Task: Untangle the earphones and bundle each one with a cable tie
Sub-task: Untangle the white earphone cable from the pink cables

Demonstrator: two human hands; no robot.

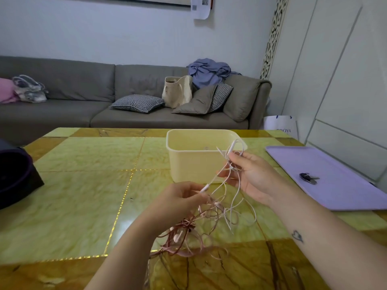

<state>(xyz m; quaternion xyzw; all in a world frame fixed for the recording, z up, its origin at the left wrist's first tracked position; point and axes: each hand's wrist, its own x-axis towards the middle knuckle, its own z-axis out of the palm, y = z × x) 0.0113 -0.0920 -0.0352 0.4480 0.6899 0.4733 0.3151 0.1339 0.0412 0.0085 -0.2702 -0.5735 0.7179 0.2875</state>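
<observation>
head view: both hands are raised over a green and yellow marble-patterned table [83,185] with the tangled earphones [217,208] strung between them. the left hand [180,198] has its fingers curled in, pinching a white cable just beside a small white inline piece [206,187]. the right hand [254,178], higher and palm up, has its fingers bent round several loops of white cable, which stand up in front of a pale yellow plastic tub [188,162]. below the hands the cables hang in loose loops, white and pink ones mixed with dark red ones, and the lowest knot [186,231], with a pink earbud in it, reaches down to the tabletop near the left forearm. a small heart tattoo [297,236] shows on the right forearm. to the right lies a lilac tray [345,193] with a bunch of keys [308,178] on it. a black object [12,176] sits at the table's left edge. behind the table is a grey sofa [62,91] with houndstooth cushions [138,103], a beige tote bag [178,91] and a crumpled blue garment [207,72]
</observation>
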